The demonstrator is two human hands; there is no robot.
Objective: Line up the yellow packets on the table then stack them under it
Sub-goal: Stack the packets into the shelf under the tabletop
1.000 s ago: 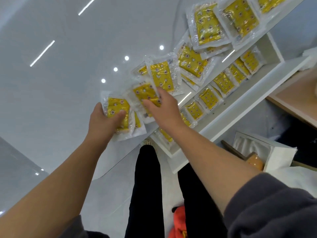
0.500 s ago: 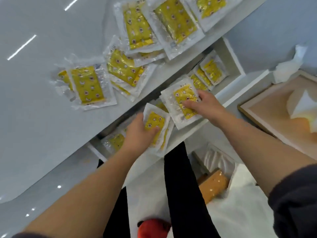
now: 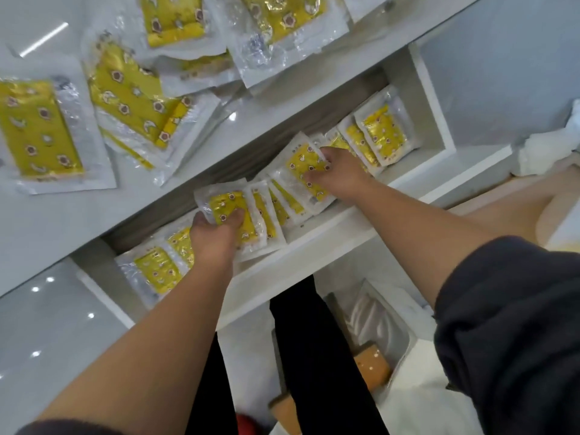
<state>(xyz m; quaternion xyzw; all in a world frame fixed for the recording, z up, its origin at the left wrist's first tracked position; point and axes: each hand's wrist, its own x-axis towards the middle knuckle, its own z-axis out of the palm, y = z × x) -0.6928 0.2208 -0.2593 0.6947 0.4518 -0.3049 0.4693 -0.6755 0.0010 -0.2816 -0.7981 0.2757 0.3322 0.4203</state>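
The left hand [image 3: 216, 237] is pinching a yellow packet [image 3: 229, 211] and the right hand [image 3: 340, 177] is gripping a second packet [image 3: 303, 164]. Both packets are resting on the shelf [image 3: 329, 227] under the table [image 3: 62, 221]. The person should probably be tucking each flush against its neighbours, overlapping evenly. Roughly ten packets are sitting on the shelf, and at least five are lying on the table above.

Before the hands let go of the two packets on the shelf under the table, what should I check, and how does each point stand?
1. Left hand grips left packet: ok.
2. Right hand grips right packet: ok.
3. Both packets over the shelf, below the table top: ok.
4. Shelf row overlapping in one line: ok.
5. Held packets fully seated on the shelf: cannot tell.
6. Table top cleared: not ok, loose packets lie there.
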